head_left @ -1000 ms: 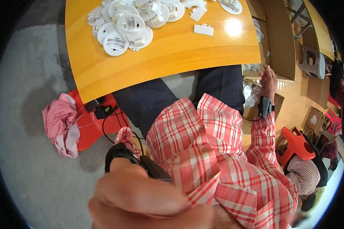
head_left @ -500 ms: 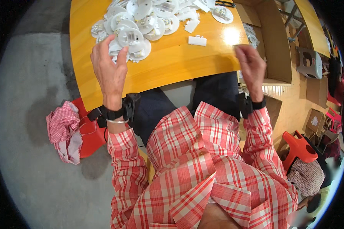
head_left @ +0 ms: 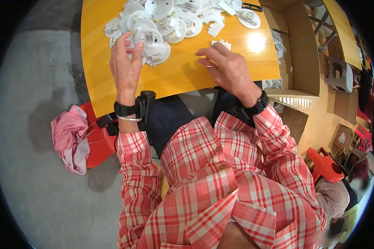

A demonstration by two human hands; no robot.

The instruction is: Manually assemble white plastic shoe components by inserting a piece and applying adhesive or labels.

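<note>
My left hand (head_left: pixel 126 68) is at the near left edge of a heap of white plastic discs (head_left: pixel 176 31). Its thumb and fingers bend around the edge of one white disc (head_left: pixel 148 38) that looks slightly tipped up; the contact itself is partly hidden. Over the near part of the yellow table (head_left: pixel 183 76), my right hand (head_left: pixel 228 68) reaches leftward, fingers bent and apart, with nothing visible in them. Just beyond its knuckles lies a small white rectangular piece (head_left: pixel 221 42), partly covered by the hand.
A single white disc (head_left: pixel 249 18) lies apart at the far right, near a black tool (head_left: pixel 252 7). Right of the table stands an open cardboard box (head_left: pixel 303 54) with white parts inside. A red stool (head_left: pixel 97 137) with a pink cloth (head_left: pixel 72 135) is at the left.
My right hand has swung left from the table's right edge to over its near middle. My left hand stays at the heap, its fingers closer together, and the disc there has tipped slightly.
</note>
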